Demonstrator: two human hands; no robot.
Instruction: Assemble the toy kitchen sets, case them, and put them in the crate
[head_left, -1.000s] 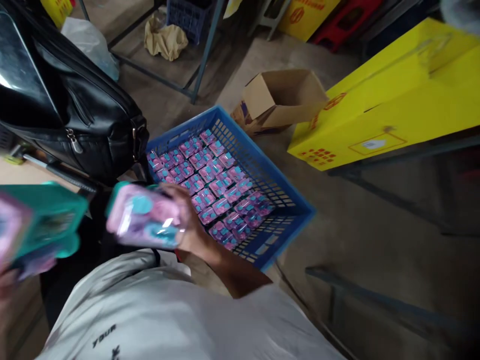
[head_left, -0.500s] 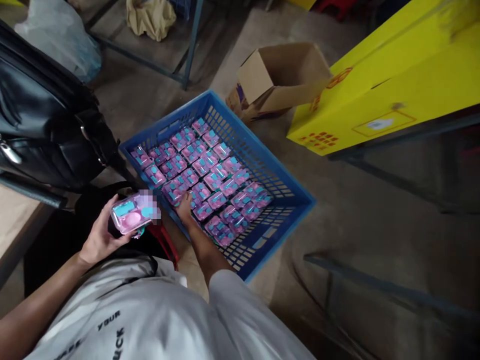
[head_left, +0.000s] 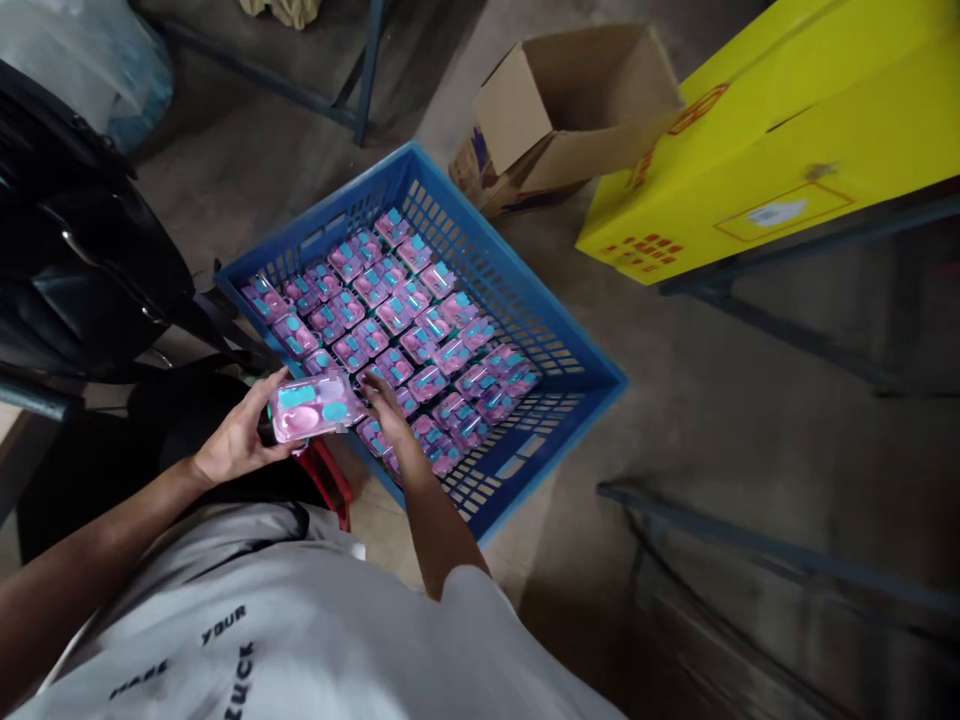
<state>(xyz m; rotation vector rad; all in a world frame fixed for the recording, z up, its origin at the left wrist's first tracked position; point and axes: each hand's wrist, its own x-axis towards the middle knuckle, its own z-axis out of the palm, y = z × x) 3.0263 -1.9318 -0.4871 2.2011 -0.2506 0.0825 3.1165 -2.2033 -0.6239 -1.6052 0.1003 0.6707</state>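
A clear plastic pack point(head_left: 313, 408) with pink, purple and turquoise pieces inside is gripped by my left hand point(head_left: 241, 432), its thumb and fingers around the left end. My right hand point(head_left: 386, 408) is at the pack's right end, over the near side of the blue crate; its fingers are stretched out and slightly apart. I cannot tell whether those fingertips touch the pack. Below and beyond, the blue plastic crate point(head_left: 517, 265) holds many similar packs point(head_left: 405, 305) in rows, turquoise and pink tops facing up.
An open cardboard box point(head_left: 514, 110) stands behind the crate. To its right is a large yellow box point(head_left: 720, 200) over a dark metal frame point(head_left: 772, 550). A black leather bag point(head_left: 82, 250) hangs at the left, near a translucent plastic bag point(head_left: 82, 60). Something red point(head_left: 328, 480) shows beside my lap.
My right hand has come back out of the rows toward the pack in my left hand. That pack has moved to the right, nearer the crate's edge. The view has shifted slightly.
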